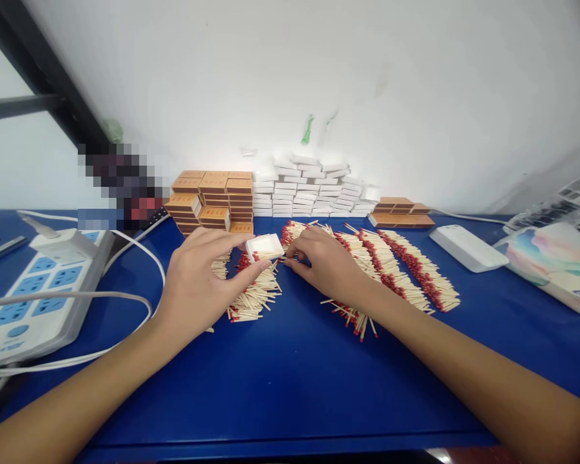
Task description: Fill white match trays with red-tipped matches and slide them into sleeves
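Note:
Between thumb and fingers, my left hand [198, 274] grips a small white matchbox tray [265, 247], tilted above the matches. A few red match heads show along its near inner edge. My right hand [323, 261] is just right of the tray, thumb and fingertips pinched together; what they hold, if anything, is too small to make out. Loose red-tipped matches [254, 299] lie under and beside my left hand. More matches [420, 270] spread in long rows to the right, partly hidden by my right hand and forearm.
Orange-brown matchboxes [215, 193] are stacked at the back left, beside piled white trays [309, 190]. More brown boxes [401, 212] stand at right. A power strip [43, 290] with white cables is at left; a white device [468, 248] and tissue pack [555, 264] lie right on the blue table [290, 386].

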### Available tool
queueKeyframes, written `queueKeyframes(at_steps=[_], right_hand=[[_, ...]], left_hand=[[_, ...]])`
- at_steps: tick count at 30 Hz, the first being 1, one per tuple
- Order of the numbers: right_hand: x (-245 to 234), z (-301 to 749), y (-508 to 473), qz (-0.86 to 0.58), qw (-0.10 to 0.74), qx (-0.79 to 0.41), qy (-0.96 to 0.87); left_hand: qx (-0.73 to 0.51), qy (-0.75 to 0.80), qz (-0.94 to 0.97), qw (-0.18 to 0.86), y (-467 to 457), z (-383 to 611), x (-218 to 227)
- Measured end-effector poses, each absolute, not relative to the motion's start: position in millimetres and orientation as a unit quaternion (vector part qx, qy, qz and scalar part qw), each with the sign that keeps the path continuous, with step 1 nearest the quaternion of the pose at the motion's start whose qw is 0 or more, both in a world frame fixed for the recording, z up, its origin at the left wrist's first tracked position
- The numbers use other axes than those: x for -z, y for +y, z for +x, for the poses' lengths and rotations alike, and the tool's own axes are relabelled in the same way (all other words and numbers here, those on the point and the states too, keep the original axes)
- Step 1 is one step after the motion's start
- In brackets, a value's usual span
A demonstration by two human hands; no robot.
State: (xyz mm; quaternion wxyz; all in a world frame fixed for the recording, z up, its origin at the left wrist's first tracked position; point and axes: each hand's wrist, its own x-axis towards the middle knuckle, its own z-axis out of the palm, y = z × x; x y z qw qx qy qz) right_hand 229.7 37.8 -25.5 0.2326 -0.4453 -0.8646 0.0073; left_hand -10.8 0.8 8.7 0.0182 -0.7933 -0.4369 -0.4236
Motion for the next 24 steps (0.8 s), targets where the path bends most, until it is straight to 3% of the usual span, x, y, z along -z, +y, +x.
queueKeyframes(at_steps=[13,24], right_hand=[[17,242,36,-0.468,0.152,0.010,-0.870],[-17,224,3,-0.411,0.304,0.001,-0.859]], left_hand=[[0.406,-0.416,-0.813,0.028,3,-11,-8],[0.379,-0.399,-0.835,-0.007,-2,-10,-5]])
